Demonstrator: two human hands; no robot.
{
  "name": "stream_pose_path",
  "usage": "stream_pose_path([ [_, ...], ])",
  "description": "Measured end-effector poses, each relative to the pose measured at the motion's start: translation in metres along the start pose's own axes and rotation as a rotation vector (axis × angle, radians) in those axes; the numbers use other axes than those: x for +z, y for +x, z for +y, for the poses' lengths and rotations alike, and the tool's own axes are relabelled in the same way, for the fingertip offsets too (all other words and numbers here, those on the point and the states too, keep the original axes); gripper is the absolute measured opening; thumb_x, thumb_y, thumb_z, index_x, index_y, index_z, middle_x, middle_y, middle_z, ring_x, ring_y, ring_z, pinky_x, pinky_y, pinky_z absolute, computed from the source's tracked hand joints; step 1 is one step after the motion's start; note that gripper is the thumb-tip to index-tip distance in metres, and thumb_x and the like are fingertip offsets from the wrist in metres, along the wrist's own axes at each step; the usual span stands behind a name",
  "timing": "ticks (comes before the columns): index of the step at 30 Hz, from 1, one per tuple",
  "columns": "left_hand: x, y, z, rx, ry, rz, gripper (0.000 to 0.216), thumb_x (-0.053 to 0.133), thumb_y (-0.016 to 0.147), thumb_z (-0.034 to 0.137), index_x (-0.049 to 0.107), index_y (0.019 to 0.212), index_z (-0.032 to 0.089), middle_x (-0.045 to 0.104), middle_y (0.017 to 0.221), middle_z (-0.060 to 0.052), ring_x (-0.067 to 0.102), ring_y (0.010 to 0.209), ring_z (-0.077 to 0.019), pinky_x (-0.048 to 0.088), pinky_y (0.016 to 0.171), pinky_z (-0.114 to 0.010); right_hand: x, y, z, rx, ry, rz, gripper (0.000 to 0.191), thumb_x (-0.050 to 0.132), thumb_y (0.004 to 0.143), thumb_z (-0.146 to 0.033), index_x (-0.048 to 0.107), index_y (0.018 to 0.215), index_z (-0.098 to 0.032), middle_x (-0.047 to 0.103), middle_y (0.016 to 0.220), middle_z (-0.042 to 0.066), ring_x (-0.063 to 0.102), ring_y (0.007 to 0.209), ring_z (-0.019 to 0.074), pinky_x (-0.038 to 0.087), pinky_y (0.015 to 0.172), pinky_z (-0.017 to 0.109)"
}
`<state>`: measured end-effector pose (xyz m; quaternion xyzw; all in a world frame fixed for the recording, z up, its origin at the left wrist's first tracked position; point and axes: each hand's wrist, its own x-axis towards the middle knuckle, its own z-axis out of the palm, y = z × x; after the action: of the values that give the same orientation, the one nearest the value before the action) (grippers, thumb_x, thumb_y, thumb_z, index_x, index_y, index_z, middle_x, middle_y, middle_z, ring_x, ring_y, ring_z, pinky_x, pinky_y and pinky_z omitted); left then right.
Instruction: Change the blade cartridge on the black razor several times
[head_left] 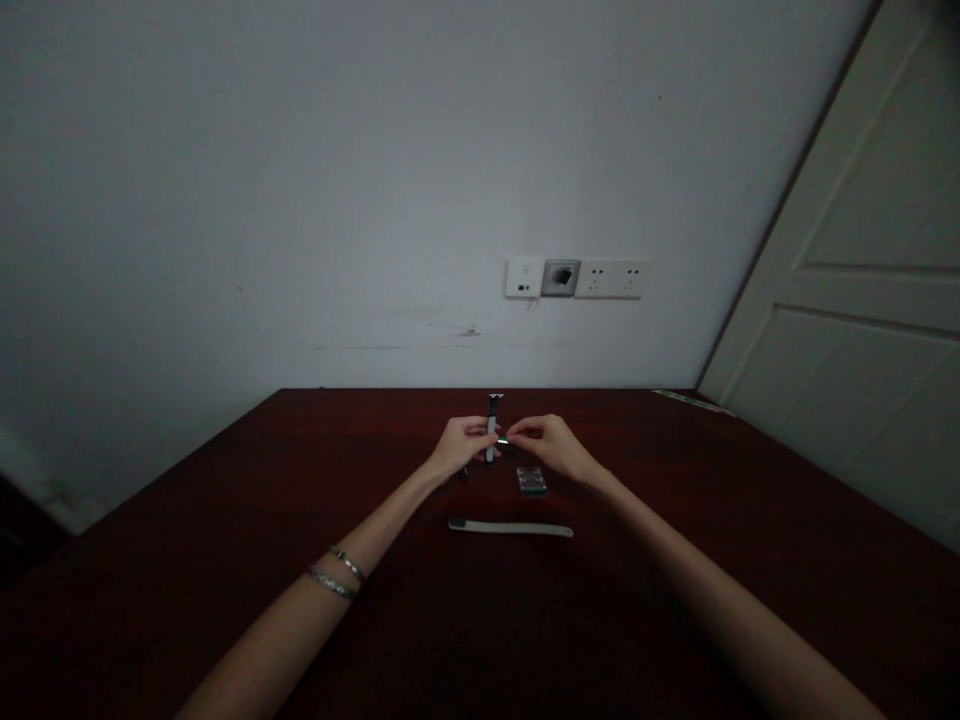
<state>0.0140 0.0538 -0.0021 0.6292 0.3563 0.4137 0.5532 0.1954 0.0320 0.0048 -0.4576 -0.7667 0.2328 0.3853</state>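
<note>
Over the far middle of a dark red table (225,560), my left hand (459,445) is closed round a thin upright stick-like item (492,415) with a dark top and pale lower part. My right hand (551,445) pinches a tiny bright piece (502,440) right beside that item; what the piece is I cannot make out. A small dark rectangular case (531,481) lies on the table just below my right hand. A pale flat strap (510,527) lies nearer to me. Two bracelets (339,573) sit on my left forearm.
A bare grey-white wall stands behind the table, with a row of wall sockets (576,278) above the table's far edge. A pale panelled door (862,300) stands at the right. A thin light strip (690,400) lies at the table's far right corner.
</note>
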Motion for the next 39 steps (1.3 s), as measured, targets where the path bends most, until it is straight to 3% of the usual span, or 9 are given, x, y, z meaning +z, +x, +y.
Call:
stream_pose_path([
  [5, 0.001, 0.002, -0.001, 0.038, -0.025, 0.076, 0.022, 0.068, 0.067, 0.018, 0.062, 0.085, 0.008, 0.066, 0.07, -0.006, 0.064, 0.055, -0.0136, 0.045, 0.047, -0.018, -0.002, -0.002, -0.007, -0.062, -0.065, 0.012, 0.018, 0.056, 0.08, -0.026, 0.068, 0.086, -0.015, 0.069, 0.084, 0.006, 0.062, 0.077, 0.0166, 0.047, 0.072, 0.028],
  [13, -0.003, 0.004, 0.0, 0.018, -0.047, 0.17, 0.023, 0.069, 0.066, 0.02, 0.061, 0.085, 0.009, 0.067, 0.072, -0.006, 0.063, 0.053, -0.0124, 0.045, 0.044, -0.017, -0.012, -0.009, -0.017, -0.454, -0.47, -0.012, 0.023, 0.045, 0.087, -0.019, 0.063, 0.102, -0.017, 0.058, 0.1, 0.01, 0.057, 0.089, 0.0167, 0.048, 0.079, 0.031],
  [19, -0.004, 0.005, -0.003, 0.0, -0.039, 0.141, 0.024, 0.068, 0.067, 0.022, 0.061, 0.086, 0.01, 0.067, 0.074, -0.006, 0.065, 0.056, -0.0136, 0.045, 0.044, -0.017, -0.006, -0.01, -0.011, -0.49, -0.626, -0.036, 0.027, 0.042, 0.088, -0.015, 0.061, 0.106, -0.018, 0.059, 0.101, 0.01, 0.058, 0.088, 0.0168, 0.05, 0.076, 0.03],
  [23, -0.008, 0.004, -0.001, -0.031, -0.057, 0.108, 0.026, 0.068, 0.069, 0.024, 0.062, 0.091, 0.01, 0.068, 0.08, -0.008, 0.067, 0.062, -0.0158, 0.047, 0.047, -0.019, -0.007, -0.007, -0.005, -0.506, -0.529, 0.026, 0.026, 0.041, 0.089, -0.019, 0.063, 0.103, -0.016, 0.06, 0.099, 0.011, 0.058, 0.088, 0.0176, 0.05, 0.077, 0.031],
  [27, -0.015, 0.004, 0.001, -0.013, -0.057, 0.131, 0.034, 0.07, 0.068, 0.027, 0.062, 0.096, 0.011, 0.068, 0.09, -0.011, 0.067, 0.068, -0.0167, 0.047, 0.05, -0.019, -0.009, 0.002, 0.002, -0.39, -0.272, 0.182, 0.023, 0.045, 0.087, -0.023, 0.066, 0.094, -0.015, 0.064, 0.09, 0.009, 0.061, 0.078, 0.0162, 0.051, 0.071, 0.029],
  [32, -0.014, 0.007, -0.005, 0.015, 0.0, 0.17, 0.029, 0.07, 0.066, 0.023, 0.06, 0.09, 0.01, 0.068, 0.079, -0.008, 0.066, 0.063, -0.0157, 0.045, 0.047, -0.018, -0.009, 0.02, 0.007, 0.004, 0.042, 0.316, 0.03, 0.052, 0.081, -0.036, 0.067, 0.09, -0.011, 0.067, 0.08, 0.007, 0.052, 0.037, 0.0082, 0.043, 0.04, 0.022],
  [39, -0.006, 0.007, -0.015, 0.159, 0.148, 0.159, 0.016, 0.065, 0.068, 0.019, 0.056, 0.08, 0.012, 0.064, 0.068, -0.002, 0.063, 0.061, -0.0138, 0.048, 0.052, -0.021, -0.009, 0.036, 0.004, 0.169, 0.238, 0.359, 0.033, 0.06, 0.072, -0.037, 0.069, 0.085, -0.009, 0.063, 0.063, 0.003, 0.051, 0.034, 0.0076, 0.04, 0.033, 0.019],
])
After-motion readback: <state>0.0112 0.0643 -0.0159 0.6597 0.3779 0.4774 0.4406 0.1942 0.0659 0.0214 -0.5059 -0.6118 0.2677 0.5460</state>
